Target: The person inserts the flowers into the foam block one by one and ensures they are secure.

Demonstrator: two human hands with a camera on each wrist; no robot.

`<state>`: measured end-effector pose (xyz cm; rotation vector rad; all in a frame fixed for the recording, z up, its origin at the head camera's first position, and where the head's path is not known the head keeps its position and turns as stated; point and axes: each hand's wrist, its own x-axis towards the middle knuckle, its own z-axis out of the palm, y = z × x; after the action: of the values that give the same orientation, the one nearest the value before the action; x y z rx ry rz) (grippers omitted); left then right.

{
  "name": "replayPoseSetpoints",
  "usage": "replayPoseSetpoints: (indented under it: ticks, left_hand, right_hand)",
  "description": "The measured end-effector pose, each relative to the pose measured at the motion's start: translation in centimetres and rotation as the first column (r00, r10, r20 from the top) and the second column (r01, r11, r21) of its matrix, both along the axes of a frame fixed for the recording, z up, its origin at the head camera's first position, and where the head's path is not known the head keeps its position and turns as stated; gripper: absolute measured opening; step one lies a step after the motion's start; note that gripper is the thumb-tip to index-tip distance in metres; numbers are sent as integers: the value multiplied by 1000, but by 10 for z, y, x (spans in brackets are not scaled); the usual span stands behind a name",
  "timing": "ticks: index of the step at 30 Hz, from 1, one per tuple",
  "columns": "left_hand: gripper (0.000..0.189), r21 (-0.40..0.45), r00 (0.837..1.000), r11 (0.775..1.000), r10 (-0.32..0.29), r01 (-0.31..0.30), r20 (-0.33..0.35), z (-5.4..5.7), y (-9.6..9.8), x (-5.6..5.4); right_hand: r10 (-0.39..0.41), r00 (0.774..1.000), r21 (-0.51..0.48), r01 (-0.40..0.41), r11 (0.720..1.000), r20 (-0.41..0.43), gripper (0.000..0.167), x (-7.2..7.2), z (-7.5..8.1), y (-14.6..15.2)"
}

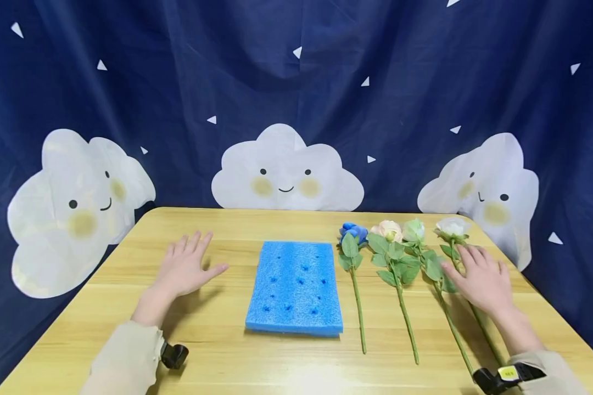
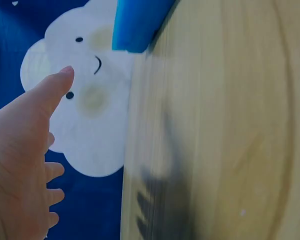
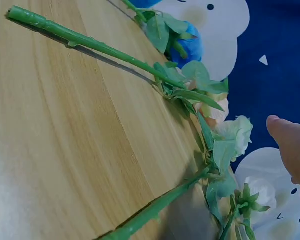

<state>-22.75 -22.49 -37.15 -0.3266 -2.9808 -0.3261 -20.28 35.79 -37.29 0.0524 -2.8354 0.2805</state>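
A blue foam block point(image 1: 296, 296) with several holes in its top lies flat in the middle of the wooden table. To its left, my left hand point(image 1: 184, 267) is held over the tabletop, fingers spread and holding nothing. Four artificial roses lie in a row to its right: a blue rose point(image 1: 354, 232), a peach rose point(image 1: 390, 231), a pale green rose point(image 1: 413, 230) and a white rose point(image 1: 453, 227). My right hand point(image 1: 481, 281), fingers straight, is over the white rose's stem; it grips nothing. Its thumb point(image 3: 290, 137) appears apart from the flowers in the right wrist view.
Behind the table point(image 1: 212, 351) hangs a dark blue curtain point(image 1: 257, 66) with smiling white clouds and small triangles. Green stems point toward the near edge, and leaves of the neighbouring roses overlap. Each wrist wears a black camera.
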Motion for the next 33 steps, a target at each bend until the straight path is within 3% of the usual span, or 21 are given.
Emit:
replayPoseSetpoints:
  ticks: [9,13,16,20,25,27,29,31,33]
  left_hand:
    - [104,163,996,982,-94,93,-1,-8,14,8]
    - [102,296,987,947,-149,126,56,-9,23,16]
    - [101,385,977,915,-174,116,119,-10,30,24]
    - [102,448,963,887,-209,114,168,-13,39,35]
    - [100,497,939,856,-278,146,203,-16,48,44]
    - [99,512,929,845,-299,151,220,-15,50,47]
    - [97,534,918,832,-320,153,235,-15,52,50]
    - [95,551,910,821,-332,148,250,-14,53,52]
    - [94,570,902,808,-347,148,258,-14,55,53]
  right_hand:
    - [-8,995,-68,1,998,-103,62,11,0,13]
    - [-10,991,-90,-2,996,-136,58,16,-1,20]
    - [2,989,-121,-20,992,-149,56,18,0,24]
    - [-4,994,-205,-19,978,-112,57,20,1,30]
    - [-71,997,-332,55,942,-36,58,23,-3,43]
    - [-89,996,-381,76,921,-17,58,24,-5,49]
    - [-84,996,-466,76,882,5,57,24,-8,54]
    - [-50,998,-595,57,802,29,51,25,-12,59]
    - [6,999,-732,35,680,53,33,24,-15,63]
